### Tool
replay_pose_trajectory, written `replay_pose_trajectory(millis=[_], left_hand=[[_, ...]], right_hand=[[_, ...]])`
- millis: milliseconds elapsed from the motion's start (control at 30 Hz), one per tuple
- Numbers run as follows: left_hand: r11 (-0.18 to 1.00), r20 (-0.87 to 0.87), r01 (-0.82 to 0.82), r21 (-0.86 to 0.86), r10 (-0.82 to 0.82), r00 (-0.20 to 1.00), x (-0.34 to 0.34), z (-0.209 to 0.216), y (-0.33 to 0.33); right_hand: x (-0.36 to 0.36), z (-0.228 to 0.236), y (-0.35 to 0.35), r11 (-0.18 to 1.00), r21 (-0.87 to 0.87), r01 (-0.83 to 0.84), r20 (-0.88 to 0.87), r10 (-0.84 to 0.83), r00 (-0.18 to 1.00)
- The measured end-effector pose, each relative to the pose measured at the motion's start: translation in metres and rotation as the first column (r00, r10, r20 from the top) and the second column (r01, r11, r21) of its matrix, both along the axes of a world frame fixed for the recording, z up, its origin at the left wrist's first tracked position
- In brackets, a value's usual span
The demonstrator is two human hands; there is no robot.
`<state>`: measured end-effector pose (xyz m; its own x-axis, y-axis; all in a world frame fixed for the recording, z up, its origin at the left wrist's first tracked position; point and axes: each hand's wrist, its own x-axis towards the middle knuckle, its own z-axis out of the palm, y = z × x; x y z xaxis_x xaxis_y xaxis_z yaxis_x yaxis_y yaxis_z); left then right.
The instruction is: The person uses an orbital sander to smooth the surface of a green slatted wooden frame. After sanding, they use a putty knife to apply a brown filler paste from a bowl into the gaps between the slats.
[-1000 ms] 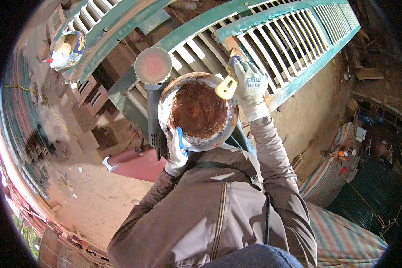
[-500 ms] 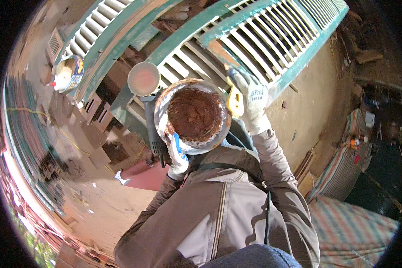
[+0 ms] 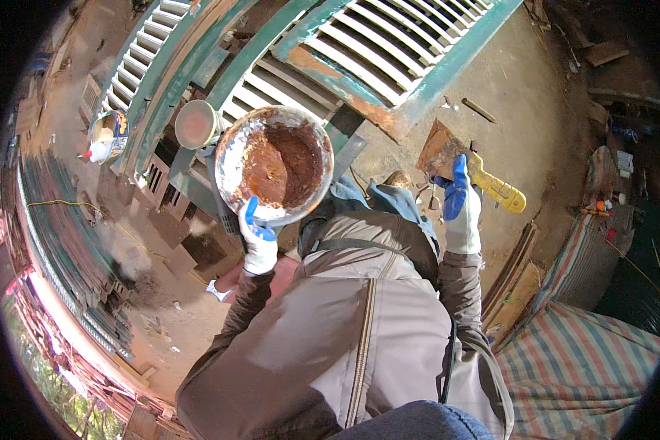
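In a white glove with blue coating, my left hand [image 3: 257, 238] grips the near rim of a round bowl [image 3: 325, 158]. Reddish-brown paste [image 3: 275, 169] lies inside it, and its inner wall is smeared white and brown. My right hand [image 3: 462, 209], gloved the same way, is closed around a putty knife [image 3: 497, 189] with a yellow handle. The knife's wide blade is coated brown and points up and left, well apart from the bowl. Beyond the bowl lies a green louvered shutter [image 3: 389, 116] with white slats and brown patches at its near corner.
A round, pale-topped container [image 3: 196, 125] stands just left of the bowl. Further left are a tub [image 3: 111, 136] with a red-tipped bottle and another louvered shutter [image 3: 143, 55]. Wood strips [image 3: 517, 268] and a striped sheet [image 3: 579, 367] lie at the right.
My right hand has swung right and nearer with the putty knife, away from the shutter's corner, and turned so the blade shows. The bowl has shifted left and tilted, exposing the paste differently.
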<state>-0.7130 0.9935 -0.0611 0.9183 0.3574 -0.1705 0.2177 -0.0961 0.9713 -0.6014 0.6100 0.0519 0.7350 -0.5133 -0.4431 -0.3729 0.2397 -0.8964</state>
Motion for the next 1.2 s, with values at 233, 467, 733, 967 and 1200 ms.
replay_pose_trajectory(millis=[233, 467, 733, 967, 1200], left_hand=[[0.946, 0.096, -0.168, -0.276, 0.201, 0.975, 0.034, 0.050, -0.061], [0.852, 0.173, -0.222, -0.474, 0.337, 0.925, 0.073, 0.061, -0.145], [0.866, 0.374, -0.047, -0.499, 0.264, 0.889, 0.140, 0.054, -0.254], [0.992, 0.558, -0.079, 0.100, 0.010, 0.830, 0.142, 0.063, -0.328], [0.962, 0.613, -0.084, 0.258, -0.096, 0.784, 0.145, 0.078, -0.388]], right_hand=[[-0.001, -0.023, -0.052, 0.904, 0.427, 0.005, 0.158, -0.081, 0.984], [0.022, -0.018, -0.090, 0.896, 0.408, -0.173, 0.245, 0.075, 0.966], [0.023, 0.026, -0.159, 0.971, -0.138, -0.194, 0.392, 0.234, 0.890], [0.029, 0.034, -0.208, 0.572, -0.820, 0.020, 0.463, 0.641, 0.612], [0.028, 0.033, -0.228, 0.366, -0.899, 0.240, 0.432, 0.657, 0.618]])
